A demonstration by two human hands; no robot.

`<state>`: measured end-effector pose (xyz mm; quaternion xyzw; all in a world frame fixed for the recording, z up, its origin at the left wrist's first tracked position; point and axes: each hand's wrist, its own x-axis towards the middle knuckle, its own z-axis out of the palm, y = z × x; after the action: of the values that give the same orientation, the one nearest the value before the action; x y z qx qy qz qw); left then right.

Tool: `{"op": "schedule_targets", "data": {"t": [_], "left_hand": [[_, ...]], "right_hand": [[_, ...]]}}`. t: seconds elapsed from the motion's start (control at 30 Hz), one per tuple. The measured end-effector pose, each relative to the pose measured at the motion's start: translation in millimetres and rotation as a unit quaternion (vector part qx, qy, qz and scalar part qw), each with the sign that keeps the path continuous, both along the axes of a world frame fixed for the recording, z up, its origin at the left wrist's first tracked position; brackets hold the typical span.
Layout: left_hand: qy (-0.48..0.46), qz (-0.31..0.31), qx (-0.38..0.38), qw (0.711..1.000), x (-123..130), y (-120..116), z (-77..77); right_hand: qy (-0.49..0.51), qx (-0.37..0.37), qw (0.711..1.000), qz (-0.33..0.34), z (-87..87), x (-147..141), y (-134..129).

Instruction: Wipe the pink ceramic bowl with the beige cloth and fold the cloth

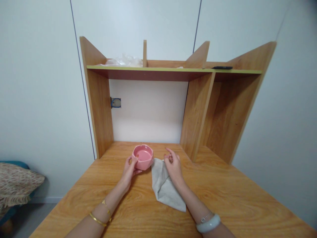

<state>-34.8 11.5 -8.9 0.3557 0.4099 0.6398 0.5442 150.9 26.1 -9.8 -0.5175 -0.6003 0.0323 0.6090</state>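
Observation:
My left hand (130,168) grips a small pink ashtray (143,162), thumb over the rim and fingers beneath. It is glossy, with faceted outer walls and a round hollow tilted towards me. To its right, my right hand (173,165) has the index finger stretched out and the other fingers curled in on a grey cloth (165,189). The cloth drapes down from those fingers in loose folds, its lower corner near my right wrist. How the curled fingers pinch it is partly hidden.
A wooden desk (119,211) carries a shelf unit (198,115) at its back. Clear plastic wrapping (123,61) and a flat black object (222,67) lie on the upper shelf. An open wall socket box (116,102) shows at left. A patterned fringed cover (18,183) sits far left.

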Motion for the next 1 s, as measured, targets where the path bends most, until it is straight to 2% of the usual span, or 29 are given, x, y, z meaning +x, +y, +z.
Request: {"op": "schedule_targets", "data": {"t": [0.23, 0.4, 0.63, 0.8, 0.9, 1.0], "left_hand": [[-0.009, -0.038, 0.031, 0.999, 8, -3, -1.5], [0.048, -0.055, 0.085, 0.994, 9, -5, -0.8], [0.095, -0.078, 0.119, 0.985, 14, -11, 3.8], [0.069, -0.146, 0.139, 0.977, 18, -14, 4.6], [0.081, -0.172, 0.151, 0.970, 19, -11, 0.0], [0.136, -0.166, 0.166, 0.962, 18, -10, -4.0]], "right_hand": [[-0.023, -0.076, 0.989, 0.123, 0.4, -12, -11], [-0.012, -0.106, 0.979, 0.176, 2.9, -20, -17], [0.024, -0.111, 0.981, 0.156, 4.8, -21, -18], [0.090, -0.116, 0.976, 0.162, 5.7, -15, -15], [0.117, -0.130, 0.970, 0.167, 12.1, -11, -14], [0.121, -0.128, 0.973, 0.151, 23.1, -3, -13]]}}
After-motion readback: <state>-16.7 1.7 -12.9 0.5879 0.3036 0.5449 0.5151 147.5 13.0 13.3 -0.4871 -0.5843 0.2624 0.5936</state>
